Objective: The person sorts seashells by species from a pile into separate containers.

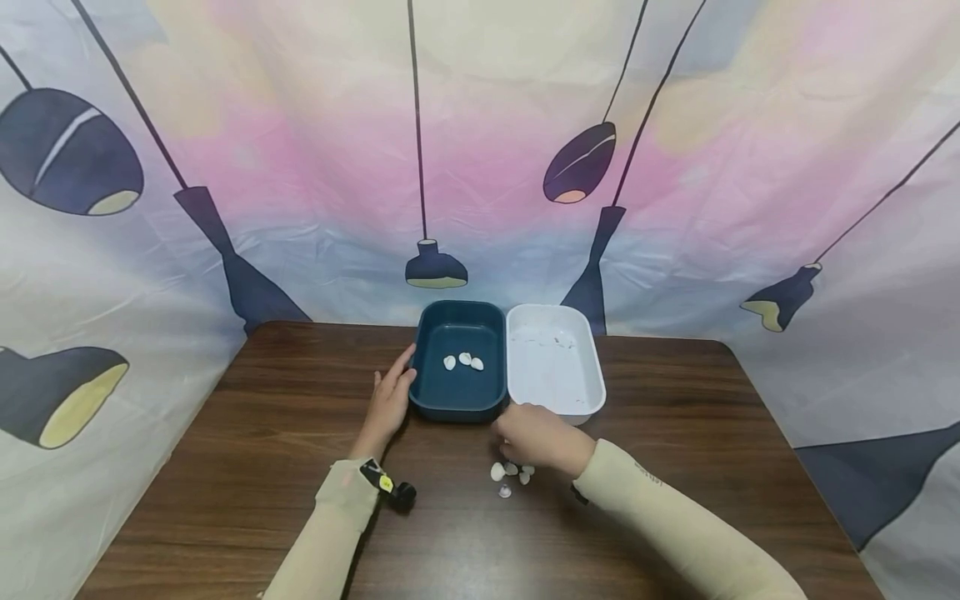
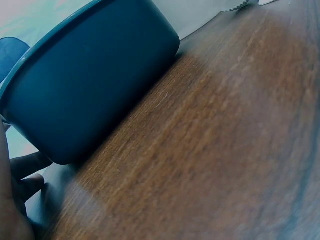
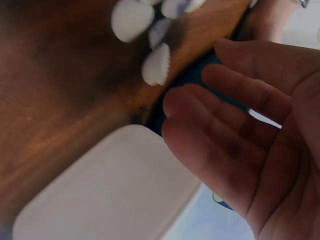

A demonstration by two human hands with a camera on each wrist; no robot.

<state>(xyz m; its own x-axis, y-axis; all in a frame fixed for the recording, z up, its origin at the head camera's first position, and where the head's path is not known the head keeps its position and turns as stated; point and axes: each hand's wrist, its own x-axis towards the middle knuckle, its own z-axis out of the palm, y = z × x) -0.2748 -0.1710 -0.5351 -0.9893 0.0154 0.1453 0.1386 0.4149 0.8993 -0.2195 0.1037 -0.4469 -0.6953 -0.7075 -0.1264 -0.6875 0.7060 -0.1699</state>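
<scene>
Head view shows the left hand [image 1: 390, 400] flat against the blue tray [image 1: 457, 408], the right hand [image 1: 534, 435] relaxed over the shells [image 1: 510, 472], holding nothing.

Long cream sleeves on both arms, a small black wrist camera [image 1: 402, 495] with yellow tag.

**Shells, blue tub & white tub**

Small white shells [image 1: 512, 472] lie in a loose cluster on the table, w/ one clear bit just below the cluster. 3 more shells [image 1: 463, 361] sit in a row inside the dark blue tub [image 1: 435, 403], upright, rounded corners. White tub [image 1: 592, 392] stands touching its right side, upright, faint reddish specks inside.
</scene>
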